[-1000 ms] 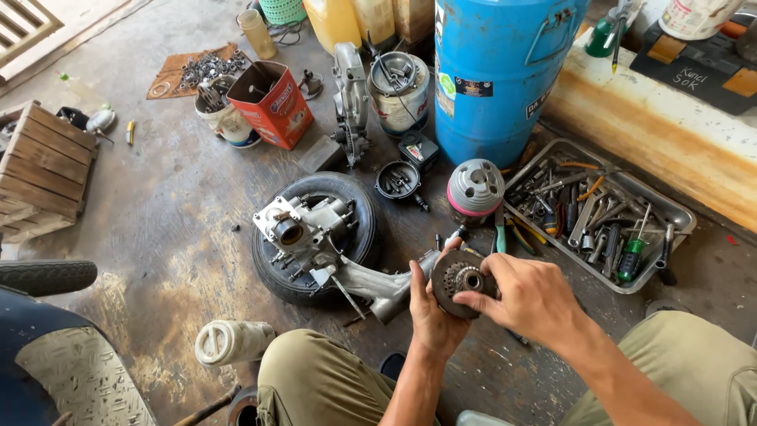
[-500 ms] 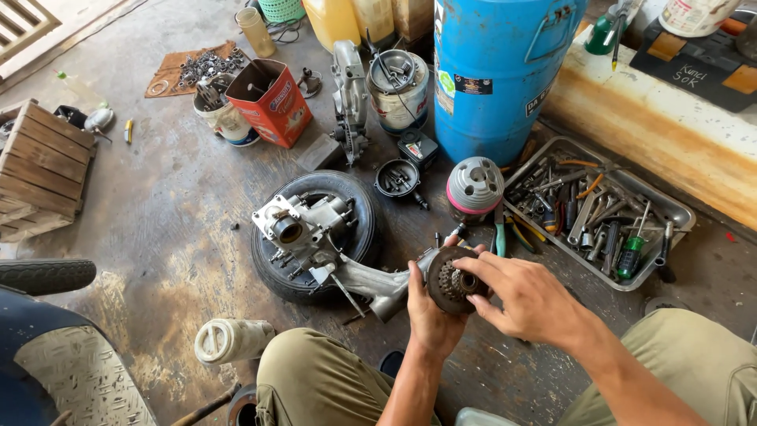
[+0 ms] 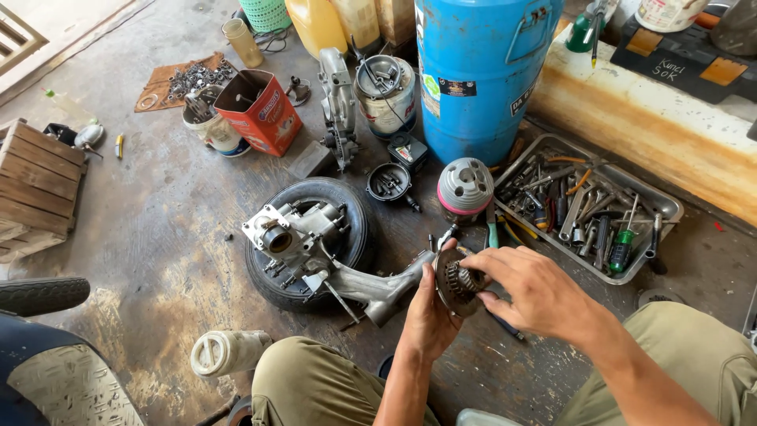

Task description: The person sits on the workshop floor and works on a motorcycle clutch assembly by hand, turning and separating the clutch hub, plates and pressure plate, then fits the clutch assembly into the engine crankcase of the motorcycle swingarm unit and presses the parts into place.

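Both hands meet over the concrete floor (image 3: 142, 229), just above the person's knees. The left hand (image 3: 430, 312) cups a round, dark, toothed clutch part (image 3: 457, 280) from below and behind, fingers closed on its rim; the right hand (image 3: 528, 292) comes in from the right, its fingertips (image 3: 482, 278) pressed on the part's face and edge. So the part is gripped between the two, held clear of the floor.

Just left of it lies a grey engine casing (image 3: 315, 244), propped across a small black tyre (image 3: 347, 213), the casing's long arm reaching almost to the held part. A metal tray of hand tools (image 3: 666, 209) sits close on the right, its near corner not far from the right wrist. Behind, a ribbed grey cylinder with a pink band (image 3: 465, 189) stands near the tray's left edge, and a blue drum (image 3: 481, 71) rises beyond it. A white plastic bottle (image 3: 229, 351) lies on its side by the left knee.

Open floor stretches to the left, between the tyre and a wooden crate (image 3: 39, 181) at the frame's edge. Ahead and to the right the hands are hemmed in.
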